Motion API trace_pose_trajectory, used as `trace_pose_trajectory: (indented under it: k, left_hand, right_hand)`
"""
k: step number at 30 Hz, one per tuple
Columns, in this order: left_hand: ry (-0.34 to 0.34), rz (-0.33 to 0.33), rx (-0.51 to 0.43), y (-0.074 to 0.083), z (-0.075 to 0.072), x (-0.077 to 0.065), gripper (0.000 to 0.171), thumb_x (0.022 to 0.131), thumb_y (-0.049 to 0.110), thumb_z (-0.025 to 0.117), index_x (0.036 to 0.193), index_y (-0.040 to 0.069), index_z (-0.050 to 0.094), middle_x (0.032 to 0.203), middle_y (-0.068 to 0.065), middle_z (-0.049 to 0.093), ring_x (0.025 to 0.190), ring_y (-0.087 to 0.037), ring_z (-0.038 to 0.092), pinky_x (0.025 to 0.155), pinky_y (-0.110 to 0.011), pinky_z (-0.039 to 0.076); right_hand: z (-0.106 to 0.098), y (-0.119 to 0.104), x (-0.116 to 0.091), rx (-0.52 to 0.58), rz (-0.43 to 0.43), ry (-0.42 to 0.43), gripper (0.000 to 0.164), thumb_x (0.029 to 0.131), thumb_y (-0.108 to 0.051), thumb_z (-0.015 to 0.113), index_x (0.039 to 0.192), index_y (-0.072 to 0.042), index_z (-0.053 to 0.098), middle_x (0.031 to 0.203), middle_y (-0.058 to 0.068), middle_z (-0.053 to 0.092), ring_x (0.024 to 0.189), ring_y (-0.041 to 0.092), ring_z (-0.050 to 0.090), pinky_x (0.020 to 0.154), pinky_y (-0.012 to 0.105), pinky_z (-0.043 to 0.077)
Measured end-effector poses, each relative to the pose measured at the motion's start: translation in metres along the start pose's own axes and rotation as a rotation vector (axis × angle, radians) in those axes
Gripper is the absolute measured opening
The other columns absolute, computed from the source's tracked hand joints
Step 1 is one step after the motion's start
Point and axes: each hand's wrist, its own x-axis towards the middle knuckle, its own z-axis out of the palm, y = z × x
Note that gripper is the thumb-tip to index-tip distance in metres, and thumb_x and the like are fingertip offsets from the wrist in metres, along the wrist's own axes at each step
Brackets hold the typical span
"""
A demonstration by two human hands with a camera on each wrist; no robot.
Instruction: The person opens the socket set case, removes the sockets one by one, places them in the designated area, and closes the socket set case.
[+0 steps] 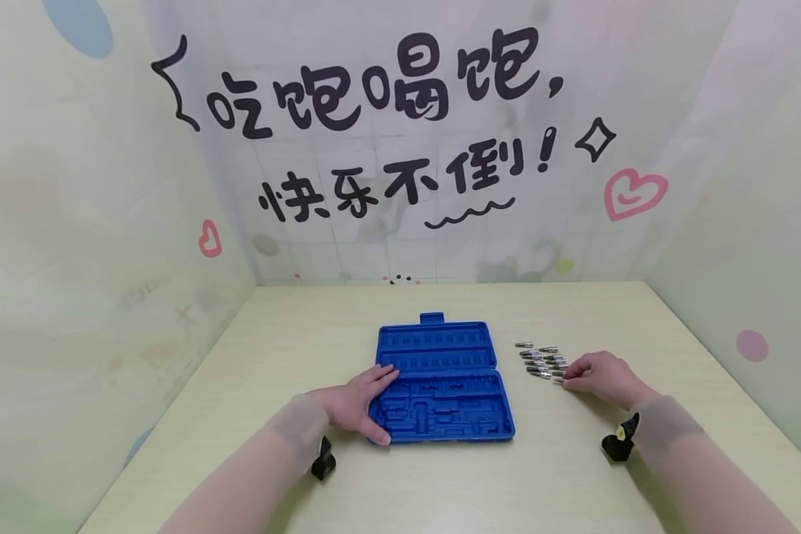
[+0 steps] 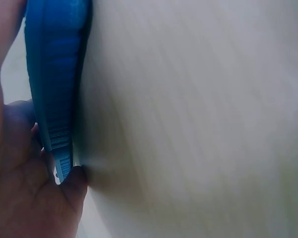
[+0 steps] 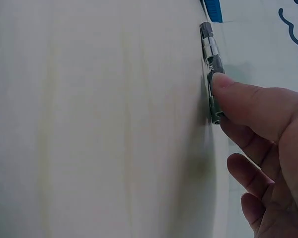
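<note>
A blue plastic bit case [image 1: 497, 436] lies unfolded flat on the table, with its molded slots bare. My left hand [image 1: 354, 400] rests on its left side, fingers spread over the edge and thumb at the near corner. In the left wrist view the case's side wall [image 2: 57, 74] runs past my palm. To the right of the case, several silver-and-dark screwdriver bits [image 1: 535, 363] lie in loose rows. At the near right end of these rows, my right hand [image 1: 604, 377] pinches one metal bit [image 3: 215, 118] between thumb and index finger, close over the table.
The light wood table [image 1: 454, 489] is bordered by printed walls at the back and both sides. A latch tab [image 1: 432, 318] sticks out from the far edge of the case. Small black cameras [image 1: 617, 447] are strapped under both wrists.
</note>
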Motion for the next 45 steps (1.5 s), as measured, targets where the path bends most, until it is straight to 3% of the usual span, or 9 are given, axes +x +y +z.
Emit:
trace_pose_trajectory:
  k: [9,15,27,35,40,45]
  left_hand:
    - [0.005,0.003,-0.008,0.0,0.001,0.0,0.114,0.072,0.057,0.078,0.156,0.021,0.011,0.162,0.0,0.001,0.147,-0.025,0.0,0.112,-0.054,0.02]
    - [0.003,0.004,0.001,0.0,0.0,0.0,0.114,0.072,0.058,0.077,0.156,0.022,0.011,0.162,0.001,0.001,0.147,-0.025,0.0,0.112,-0.054,0.02]
    - [0.001,-0.011,0.008,0.001,0.0,0.0,0.113,0.072,0.058,0.077,0.156,0.023,0.01,0.162,0.002,0.001,0.147,-0.023,-0.001,0.113,-0.053,0.019]
    - [0.005,-0.008,0.008,0.0,0.0,0.002,0.113,0.072,0.058,0.077,0.156,0.022,0.011,0.162,0.001,0.002,0.147,-0.024,0.0,0.112,-0.053,0.02]
    - [0.003,-0.005,0.009,0.001,0.0,0.001,0.114,0.071,0.058,0.077,0.156,0.022,0.011,0.162,0.001,0.002,0.147,-0.024,0.0,0.113,-0.053,0.02]
    - [0.004,-0.009,0.007,0.001,0.0,0.001,0.114,0.071,0.058,0.077,0.156,0.022,0.011,0.162,0.001,0.001,0.147,-0.024,0.0,0.112,-0.054,0.019]
  right_hand:
    - [0.0,0.0,0.001,-0.057,-0.011,0.003,0.013,0.082,-0.023,0.077,0.09,-0.014,0.075,0.096,0.003,0.07,0.089,0.022,0.061,0.08,0.046,0.046]
    - [0.001,0.002,0.002,-0.062,-0.011,0.002,0.012,0.082,-0.023,0.077,0.091,-0.015,0.075,0.094,0.001,0.069,0.087,0.019,0.06,0.078,0.042,0.045]
    - [0.0,0.003,0.003,-0.051,-0.029,0.004,0.021,0.078,-0.023,0.08,0.093,-0.009,0.073,0.091,0.001,0.068,0.084,0.019,0.058,0.074,0.039,0.044]
    - [-0.002,0.001,0.002,-0.045,0.009,0.012,0.025,0.077,-0.025,0.081,0.096,-0.011,0.073,0.094,0.001,0.067,0.085,0.019,0.056,0.072,0.036,0.042]
    - [-0.01,-0.01,0.001,0.012,0.031,0.018,0.029,0.082,-0.029,0.076,0.101,-0.008,0.071,0.106,0.01,0.065,0.096,0.028,0.055,0.076,0.041,0.043]
    - [-0.01,-0.043,0.02,0.141,-0.005,-0.008,0.029,0.093,-0.027,0.065,0.107,-0.002,0.067,0.107,0.013,0.066,0.098,0.029,0.059,0.081,0.044,0.047]
